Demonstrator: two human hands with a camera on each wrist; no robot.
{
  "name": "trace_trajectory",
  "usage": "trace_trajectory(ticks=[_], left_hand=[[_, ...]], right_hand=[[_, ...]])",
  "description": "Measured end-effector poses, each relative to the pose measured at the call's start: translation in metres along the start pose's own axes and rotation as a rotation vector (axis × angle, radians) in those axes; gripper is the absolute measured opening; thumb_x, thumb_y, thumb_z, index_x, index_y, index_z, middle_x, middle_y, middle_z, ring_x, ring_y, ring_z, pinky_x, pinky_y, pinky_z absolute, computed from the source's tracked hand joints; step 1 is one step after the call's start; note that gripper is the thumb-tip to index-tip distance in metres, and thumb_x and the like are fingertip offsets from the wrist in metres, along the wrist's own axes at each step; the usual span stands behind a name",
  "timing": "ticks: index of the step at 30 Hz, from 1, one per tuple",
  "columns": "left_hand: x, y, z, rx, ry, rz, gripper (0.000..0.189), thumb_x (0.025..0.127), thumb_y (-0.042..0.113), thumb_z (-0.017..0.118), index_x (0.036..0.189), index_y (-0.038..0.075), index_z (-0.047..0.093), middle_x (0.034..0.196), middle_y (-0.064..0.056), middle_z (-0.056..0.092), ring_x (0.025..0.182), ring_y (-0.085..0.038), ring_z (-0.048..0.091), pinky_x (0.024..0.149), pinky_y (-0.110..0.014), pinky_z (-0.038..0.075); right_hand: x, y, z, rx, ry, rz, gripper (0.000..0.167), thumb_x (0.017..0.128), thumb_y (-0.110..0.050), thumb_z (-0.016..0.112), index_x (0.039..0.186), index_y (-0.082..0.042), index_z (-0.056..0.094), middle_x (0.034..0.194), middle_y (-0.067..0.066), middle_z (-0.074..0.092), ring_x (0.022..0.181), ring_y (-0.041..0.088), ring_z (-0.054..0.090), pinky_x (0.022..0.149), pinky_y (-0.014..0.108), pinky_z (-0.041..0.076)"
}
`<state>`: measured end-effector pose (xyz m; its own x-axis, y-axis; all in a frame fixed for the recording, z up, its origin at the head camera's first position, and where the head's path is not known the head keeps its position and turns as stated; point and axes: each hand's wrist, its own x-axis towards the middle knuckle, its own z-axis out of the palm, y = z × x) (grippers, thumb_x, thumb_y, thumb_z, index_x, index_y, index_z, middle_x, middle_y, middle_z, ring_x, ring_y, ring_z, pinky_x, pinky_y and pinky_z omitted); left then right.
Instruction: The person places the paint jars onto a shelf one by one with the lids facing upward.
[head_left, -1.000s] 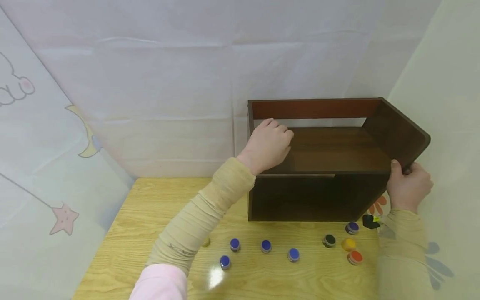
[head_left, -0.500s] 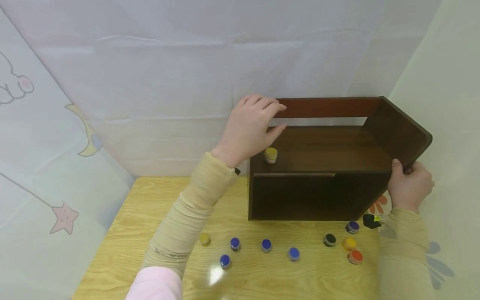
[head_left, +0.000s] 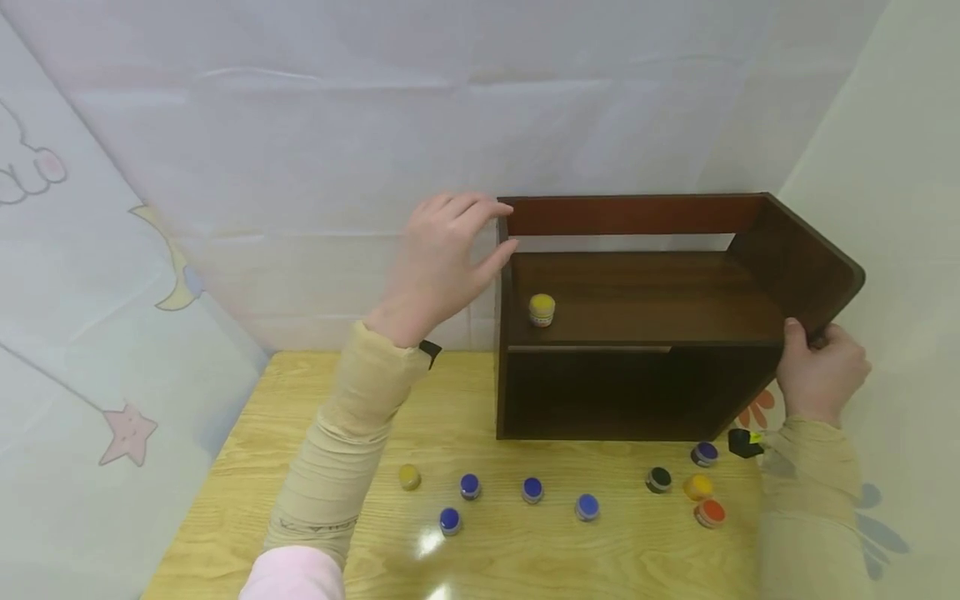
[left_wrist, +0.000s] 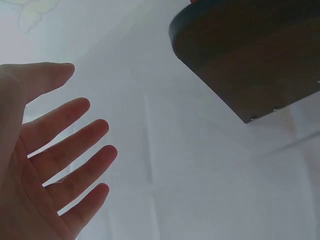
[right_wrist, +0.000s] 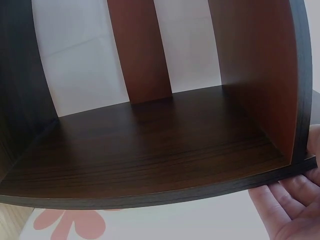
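A dark brown wooden shelf unit [head_left: 645, 292] stands on the table in the head view. On its upper board, near the left side panel, sits a small paint jar with a yellow lid [head_left: 542, 310]. My left hand [head_left: 450, 258] hangs in the air just left of the unit, holding nothing; its fingers [left_wrist: 75, 155] are spread apart in the left wrist view. With my right hand [head_left: 821, 371] I grip the front edge of the right side panel, thumb towards the front. In the right wrist view, fingers [right_wrist: 295, 197] lie against the outside of that panel, partly hidden.
Several small jars lie along the table [head_left: 330, 417]: a yellow-lidded one [head_left: 408, 477], several blue ones [head_left: 532, 490], a black one [head_left: 658, 480], a purple one [head_left: 704, 454], an orange one [head_left: 698, 487] and a red one [head_left: 709, 513]. A pale sheet [head_left: 337, 167] hangs behind.
My left hand has moved away from the shelf to the left, its fingers opening. The yellow-lidded jar, hidden before, now stands uncovered on the upper board. My right hand keeps its grip.
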<state>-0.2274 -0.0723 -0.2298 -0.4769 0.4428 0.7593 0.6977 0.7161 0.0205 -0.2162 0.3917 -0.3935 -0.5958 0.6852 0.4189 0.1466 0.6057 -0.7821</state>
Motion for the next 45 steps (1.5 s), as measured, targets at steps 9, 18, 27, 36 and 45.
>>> trace_trajectory(ticks=[9, 18, 27, 36, 45], left_hand=[[-0.037, -0.014, 0.001, -0.095, 0.095, -0.032, 0.029, 0.094, 0.025, 0.075, 0.116, 0.006, 0.075, 0.112, -0.005, 0.072, 0.106, -0.027, 0.063, 0.098, -0.042, 0.046], [-0.079, -0.02, 0.011, -0.11, 0.055, -0.087, 0.028, 0.092, 0.023, 0.077, 0.114, 0.005, 0.075, 0.111, -0.007, 0.073, 0.102, -0.028, 0.064, 0.092, -0.043, 0.046], [-0.123, -0.026, 0.023, -0.142, -0.032, -0.23, 0.028, 0.093, 0.023, 0.076, 0.115, 0.006, 0.074, 0.112, -0.007, 0.073, 0.106, -0.028, 0.065, 0.096, -0.044, 0.047], [-0.169, -0.037, 0.033, -0.211, -0.144, -0.447, 0.031, 0.095, 0.025, 0.075, 0.12, 0.007, 0.073, 0.121, -0.009, 0.071, 0.115, -0.03, 0.063, 0.1, -0.048, 0.048], [-0.218, -0.039, 0.051, -0.208, -0.297, -0.603, 0.032, 0.097, 0.028, 0.072, 0.122, 0.009, 0.073, 0.123, -0.01, 0.07, 0.112, -0.032, 0.064, 0.092, -0.051, 0.054]], right_hand=[[-0.002, -0.004, -0.002, 0.019, 0.012, -0.021, 0.034, 0.093, -0.03, 0.063, 0.077, -0.001, 0.062, 0.051, -0.034, 0.036, 0.053, -0.008, 0.036, 0.054, 0.023, 0.028], [0.001, 0.0, -0.003, 0.008, 0.013, -0.02, 0.037, 0.093, -0.031, 0.063, 0.082, 0.004, 0.065, 0.052, -0.037, 0.035, 0.055, -0.01, 0.035, 0.056, 0.021, 0.028], [-0.001, -0.002, -0.005, 0.009, 0.007, -0.015, 0.037, 0.093, -0.029, 0.063, 0.09, 0.008, 0.067, 0.053, -0.039, 0.035, 0.056, -0.011, 0.035, 0.057, 0.019, 0.028], [-0.002, -0.003, -0.004, 0.016, -0.005, -0.008, 0.035, 0.094, -0.03, 0.063, 0.087, 0.005, 0.066, 0.053, -0.038, 0.036, 0.056, -0.011, 0.037, 0.058, 0.018, 0.029], [-0.001, -0.005, -0.005, 0.012, 0.001, 0.004, 0.032, 0.093, -0.03, 0.064, 0.078, -0.002, 0.063, 0.052, -0.037, 0.036, 0.056, -0.009, 0.036, 0.058, 0.021, 0.028]])
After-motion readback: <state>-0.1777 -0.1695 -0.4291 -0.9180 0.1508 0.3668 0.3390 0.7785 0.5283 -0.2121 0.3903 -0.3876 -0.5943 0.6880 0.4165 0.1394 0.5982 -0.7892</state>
